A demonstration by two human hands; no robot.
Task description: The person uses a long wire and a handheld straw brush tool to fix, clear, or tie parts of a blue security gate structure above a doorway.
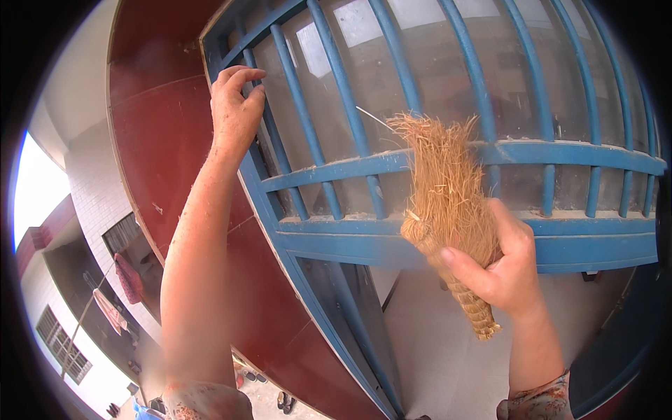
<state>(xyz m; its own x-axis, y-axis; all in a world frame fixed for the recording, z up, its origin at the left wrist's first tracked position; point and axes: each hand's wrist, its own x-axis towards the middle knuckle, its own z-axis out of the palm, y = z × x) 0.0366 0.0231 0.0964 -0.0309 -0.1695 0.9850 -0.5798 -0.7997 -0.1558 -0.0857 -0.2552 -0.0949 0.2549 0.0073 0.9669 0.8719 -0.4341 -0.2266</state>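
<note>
My right hand (505,269) is closed around the braided handle of a small straw hand broom (448,203), its bristles pointing up against the horizontal rail of a blue barred door panel (420,164). My left hand (236,108) reaches high and grips the left edge bars of the same blue panel, fingers curled around its frame. Dusty frosted glass sits behind the bars.
A dark red door leaf or wall panel (161,140) stands left of the blue frame. Through the lower opening a pale tiled floor (434,350) shows. At far left, a white tiled building with windows and hanging cloths (119,287) lies below.
</note>
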